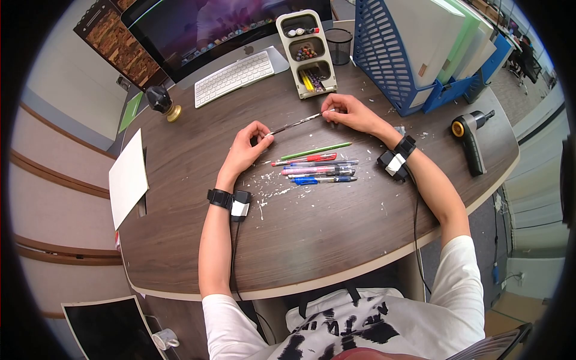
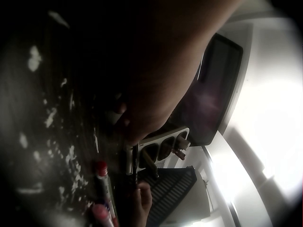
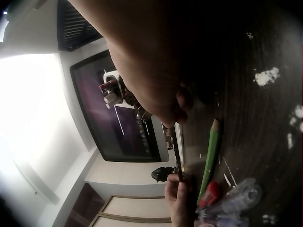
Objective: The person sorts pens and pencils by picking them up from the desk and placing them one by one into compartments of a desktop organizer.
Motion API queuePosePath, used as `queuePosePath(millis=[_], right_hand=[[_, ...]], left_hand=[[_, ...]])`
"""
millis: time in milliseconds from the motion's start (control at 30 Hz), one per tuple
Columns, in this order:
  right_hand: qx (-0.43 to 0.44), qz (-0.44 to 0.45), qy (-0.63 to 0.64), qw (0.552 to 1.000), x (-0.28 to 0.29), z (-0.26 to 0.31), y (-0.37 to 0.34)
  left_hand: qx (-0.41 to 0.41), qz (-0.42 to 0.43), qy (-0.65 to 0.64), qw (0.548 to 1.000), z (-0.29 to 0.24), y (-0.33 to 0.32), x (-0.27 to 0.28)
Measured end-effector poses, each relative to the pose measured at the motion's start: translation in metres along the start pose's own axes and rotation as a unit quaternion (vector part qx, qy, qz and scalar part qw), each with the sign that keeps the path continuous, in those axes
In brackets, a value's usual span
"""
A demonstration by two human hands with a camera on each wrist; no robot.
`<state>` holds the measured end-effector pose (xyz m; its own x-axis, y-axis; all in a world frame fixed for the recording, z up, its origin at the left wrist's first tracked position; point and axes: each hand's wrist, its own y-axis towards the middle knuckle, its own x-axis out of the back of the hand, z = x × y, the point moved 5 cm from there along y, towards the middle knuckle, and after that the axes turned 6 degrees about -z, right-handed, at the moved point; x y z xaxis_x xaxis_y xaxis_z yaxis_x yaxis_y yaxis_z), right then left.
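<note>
Between my two hands, above the desk, is a slim dark pencil-like stick with pale patches [image 1: 297,123]. My left hand [image 1: 245,149] pinches its near left end. At the far right end, the thumb and fingers of my right hand [image 1: 353,114] pinch it too. Just below lies a row of writing tools: a green pencil [image 1: 316,150] on top, then a red pen [image 1: 304,159], pink and grey pens, and a blue pen [image 1: 324,180] nearest me. The right wrist view shows the green pencil's [image 3: 211,156] sharpened, bare-wood tip.
Behind the hands stands a compartment organizer [image 1: 306,57], with a white keyboard [image 1: 234,78] to its left. A blue file rack [image 1: 390,66] and a cordless drill [image 1: 471,141] are at the right. White scraps [image 1: 264,192] litter the desk. White paper [image 1: 127,180] lies left.
</note>
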<state>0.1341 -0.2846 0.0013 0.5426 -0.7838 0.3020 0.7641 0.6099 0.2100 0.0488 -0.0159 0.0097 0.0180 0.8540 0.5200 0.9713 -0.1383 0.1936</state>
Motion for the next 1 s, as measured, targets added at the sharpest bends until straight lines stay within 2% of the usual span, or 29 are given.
queuePosePath(millis=[367,600,767,1000], right_hand=[[0.032,-0.023,-0.055,0.998,0.0018,0.0078,-0.0010],[0.018,-0.014,-0.064,0.998,0.0023,0.0063,-0.0014],[0.013,-0.037,0.005,0.999,-0.0006,0.0015,-0.0005],[-0.022,-0.010,0.005,1.000,0.0006,0.0041,-0.0002]], left_hand=[[-0.005,-0.010,-0.007,1.000,-0.0018,-0.0002,-0.0005],[-0.008,-0.019,-0.008,1.000,0.0012,0.0005,0.0003],[-0.009,-0.013,-0.026,1.000,-0.0005,0.0005,-0.0016],[-0.035,-0.021,-0.025,0.999,0.0032,0.0012,-0.0017]])
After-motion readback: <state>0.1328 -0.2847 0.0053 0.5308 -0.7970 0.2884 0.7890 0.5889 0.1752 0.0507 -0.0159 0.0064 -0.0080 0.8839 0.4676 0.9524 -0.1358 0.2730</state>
